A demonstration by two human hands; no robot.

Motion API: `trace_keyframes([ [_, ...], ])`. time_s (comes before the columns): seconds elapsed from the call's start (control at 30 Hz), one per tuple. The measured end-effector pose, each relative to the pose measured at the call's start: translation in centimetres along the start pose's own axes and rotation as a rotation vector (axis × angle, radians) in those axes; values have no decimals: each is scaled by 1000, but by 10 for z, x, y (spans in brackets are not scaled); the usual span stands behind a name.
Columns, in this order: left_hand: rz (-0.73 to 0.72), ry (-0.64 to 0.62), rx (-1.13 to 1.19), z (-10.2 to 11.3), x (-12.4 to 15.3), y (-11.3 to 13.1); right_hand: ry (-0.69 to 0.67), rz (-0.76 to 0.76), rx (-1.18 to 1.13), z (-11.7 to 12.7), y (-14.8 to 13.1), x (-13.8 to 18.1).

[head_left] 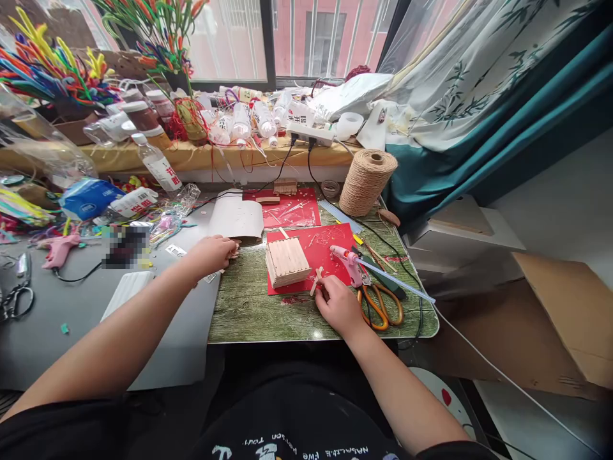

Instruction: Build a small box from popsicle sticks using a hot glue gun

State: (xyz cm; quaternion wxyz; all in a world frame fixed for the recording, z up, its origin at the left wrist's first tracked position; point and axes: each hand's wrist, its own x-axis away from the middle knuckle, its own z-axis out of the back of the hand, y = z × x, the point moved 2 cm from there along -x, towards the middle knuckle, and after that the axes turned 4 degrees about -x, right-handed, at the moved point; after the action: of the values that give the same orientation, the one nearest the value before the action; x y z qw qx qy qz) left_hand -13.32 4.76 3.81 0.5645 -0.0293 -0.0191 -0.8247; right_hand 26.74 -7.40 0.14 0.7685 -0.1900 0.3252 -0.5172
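Observation:
A box of flat wooden craft sticks (288, 262) sits on a red sheet (330, 239) in the middle of the green wood-grain table. My right hand (339, 306) is closed at the sheet's front edge, pinching short wooden stick pieces (317, 281) that appear crossed. To the left of the box, my left hand (215, 257) has its fingers drawn together at the table's left side. Small pale pieces show at its fingertips, too small to make out. Beside my right hand lie a pink glue gun (352, 263) with a long glue stick and orange-handled scissors (378, 306).
A twine spool (368, 182) stands at the back right. A curled white sheet (235, 217) and a second red sheet (306, 207) lie behind the box. Black cords (383, 236) cross the table's right side. Bottles (156, 163) and craft scraps crowd the left and the windowsill.

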Motion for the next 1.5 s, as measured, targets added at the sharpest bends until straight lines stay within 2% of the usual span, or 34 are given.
trace_keyframes([
  [0.13, -37, 16, 90, 6, -7, -3, 4, -4, -33, 2, 1, 1],
  [0.3, 55, 190, 193, 12, 0, -4, 8, 2, -56, 2, 2, 1],
  [0.47, 153, 353, 407, 18, 9, -6, -1, -12, -70, 2, 3, 0],
  [0.77, 308, 582, 800, 27, 13, 11, -13, -26, -66, 1, 3, -1],
  [0.9, 348, 690, 948, 32, 15, 30, -19, -32, -61, 0, 3, 0],
  [0.97, 343, 657, 1044, 30, 17, 46, -23, -33, -58, 0, 2, -1],
  [1.0, 330, 553, 1068, 26, 18, 54, -23, -35, -55, 1, 1, -1],
  [1.07, 283, 271, 1033, 11, 19, 71, -24, -36, -54, 1, 1, -2],
  [1.1, 274, 180, 962, 2, 20, 77, -25, -35, -55, 1, 0, -2],
  [1.13, 280, 155, 920, -6, 22, 80, -25, -33, -56, 1, 0, -3],
  [1.23, 310, 182, 832, -26, 25, 83, -22, -29, -50, 0, 1, -2],
  [1.3, 304, 208, 761, -32, 27, 80, -19, -31, -45, -1, 2, -2],
  [1.5, 156, 328, 501, -21, 35, 64, -25, -39, -46, -1, 1, -3],
])
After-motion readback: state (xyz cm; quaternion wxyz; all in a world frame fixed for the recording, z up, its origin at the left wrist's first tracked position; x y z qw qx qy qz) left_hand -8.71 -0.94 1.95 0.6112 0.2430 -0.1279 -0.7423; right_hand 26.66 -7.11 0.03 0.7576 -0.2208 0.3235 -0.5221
